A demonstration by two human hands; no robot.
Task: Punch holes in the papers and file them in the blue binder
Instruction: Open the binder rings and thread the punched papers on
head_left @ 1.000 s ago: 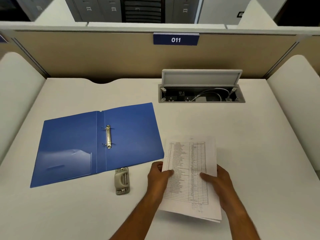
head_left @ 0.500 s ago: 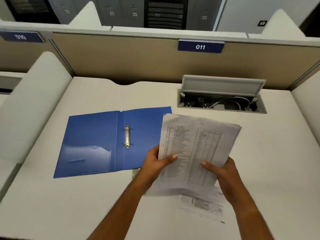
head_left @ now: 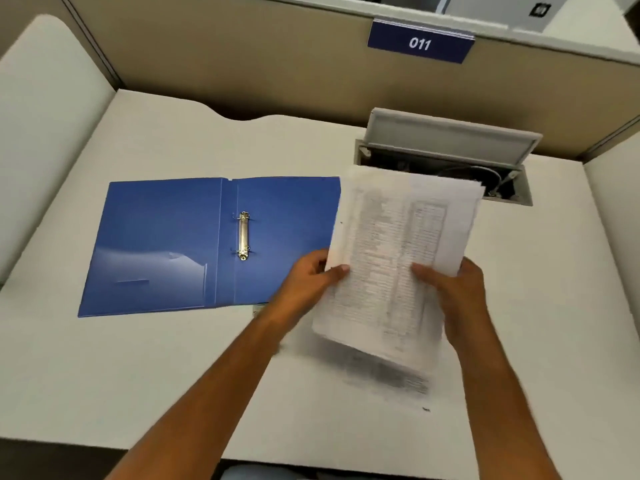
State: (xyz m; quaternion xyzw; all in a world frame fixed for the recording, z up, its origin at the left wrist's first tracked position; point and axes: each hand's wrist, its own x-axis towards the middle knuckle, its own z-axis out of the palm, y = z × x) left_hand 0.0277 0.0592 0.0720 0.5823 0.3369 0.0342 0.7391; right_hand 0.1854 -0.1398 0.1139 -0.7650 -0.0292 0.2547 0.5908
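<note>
A stack of printed papers (head_left: 398, 244) is lifted off the desk and tilted toward me. My left hand (head_left: 308, 285) grips its left edge and my right hand (head_left: 457, 292) grips its right edge. One printed sheet (head_left: 391, 375) still lies flat on the desk under the stack. The blue binder (head_left: 166, 244) lies open to the left, its metal ring clip (head_left: 243, 235) in the middle. Only a sliver of the grey hole punch (head_left: 259, 309) shows below the binder; my left forearm hides the remainder.
The white desk (head_left: 104, 375) is fenced by beige partitions and white side panels. An open cable box (head_left: 446, 143) with a raised lid sits at the back right. A blue sign reading 011 (head_left: 419, 43) hangs on the back partition.
Both hands lifted the paper stack off the desk and tilted it up, leaving one sheet behind. The camera view shifted, and my left arm now covers the hole punch.
</note>
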